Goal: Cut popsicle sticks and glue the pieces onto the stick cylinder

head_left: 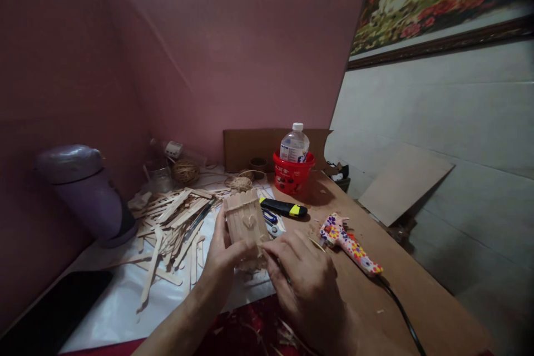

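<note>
My left hand [221,261] grips a small craft stick piece [246,222] from its left side, thumb across the front. The piece is made of upright wooden sticks, with a twine band near its top and a small twine heart on its face. My right hand [302,272] is closed in a pinch at the lower right edge of the piece, at what looks like a strand of twine; the fingertips partly hide it. Just behind lie a black and yellow utility knife [283,207] and blue-handled scissors [270,217].
Loose craft sticks [175,228] are heaped at left on white sheeting. A purple bottle [89,200] and a dark phone-like slab [56,308] stand beyond. Twine balls [186,171] and a red tub [292,175] holding a plastic bottle [295,144] are behind. A flowered, corded glue gun [350,245] lies right.
</note>
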`<state>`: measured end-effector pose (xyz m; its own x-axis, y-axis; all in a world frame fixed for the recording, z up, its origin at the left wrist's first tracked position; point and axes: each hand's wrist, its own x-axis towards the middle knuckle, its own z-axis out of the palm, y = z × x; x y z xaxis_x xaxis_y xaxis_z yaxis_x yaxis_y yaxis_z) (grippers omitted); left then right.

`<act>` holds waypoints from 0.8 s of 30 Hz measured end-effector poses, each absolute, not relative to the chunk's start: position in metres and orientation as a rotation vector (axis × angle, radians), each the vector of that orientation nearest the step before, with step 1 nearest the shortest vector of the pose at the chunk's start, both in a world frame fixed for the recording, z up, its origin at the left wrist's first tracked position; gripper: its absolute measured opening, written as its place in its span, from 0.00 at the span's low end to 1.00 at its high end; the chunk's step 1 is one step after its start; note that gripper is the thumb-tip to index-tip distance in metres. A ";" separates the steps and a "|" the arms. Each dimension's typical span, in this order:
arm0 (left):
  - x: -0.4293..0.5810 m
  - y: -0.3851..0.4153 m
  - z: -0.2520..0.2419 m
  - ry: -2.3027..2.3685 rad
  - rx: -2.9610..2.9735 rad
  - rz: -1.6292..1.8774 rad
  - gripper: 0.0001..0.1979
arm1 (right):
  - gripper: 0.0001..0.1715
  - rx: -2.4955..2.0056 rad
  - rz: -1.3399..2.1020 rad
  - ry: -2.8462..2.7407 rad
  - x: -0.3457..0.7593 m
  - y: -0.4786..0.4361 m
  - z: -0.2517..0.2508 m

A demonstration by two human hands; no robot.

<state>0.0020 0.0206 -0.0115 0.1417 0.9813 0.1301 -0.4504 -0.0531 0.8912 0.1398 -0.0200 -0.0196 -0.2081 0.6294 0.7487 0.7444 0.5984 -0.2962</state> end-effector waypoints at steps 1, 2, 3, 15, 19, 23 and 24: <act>0.002 0.020 -0.010 0.698 1.010 1.314 0.38 | 0.09 -1.097 -0.169 -1.925 0.140 -0.020 -0.020; 0.002 0.020 -0.010 0.687 1.023 1.297 0.36 | 0.09 -1.096 -0.177 -1.931 0.141 -0.020 -0.020; 0.002 0.020 -0.010 0.670 1.035 1.285 0.35 | 0.09 -1.095 -0.185 -1.933 0.141 -0.021 -0.020; 0.003 0.021 -0.007 0.634 0.969 1.279 0.35 | 0.07 -1.038 -0.041 -1.756 0.137 -0.022 -0.016; 0.003 0.019 -0.004 0.642 0.952 1.251 0.31 | 0.06 -1.081 0.046 -1.706 0.137 -0.023 -0.015; 0.001 0.019 -0.002 0.646 0.951 1.236 0.30 | 0.06 -1.097 0.053 -1.724 0.137 -0.023 -0.016; 0.001 0.019 -0.002 0.643 0.959 1.237 0.31 | 0.06 -1.088 0.042 -1.733 0.136 -0.023 -0.016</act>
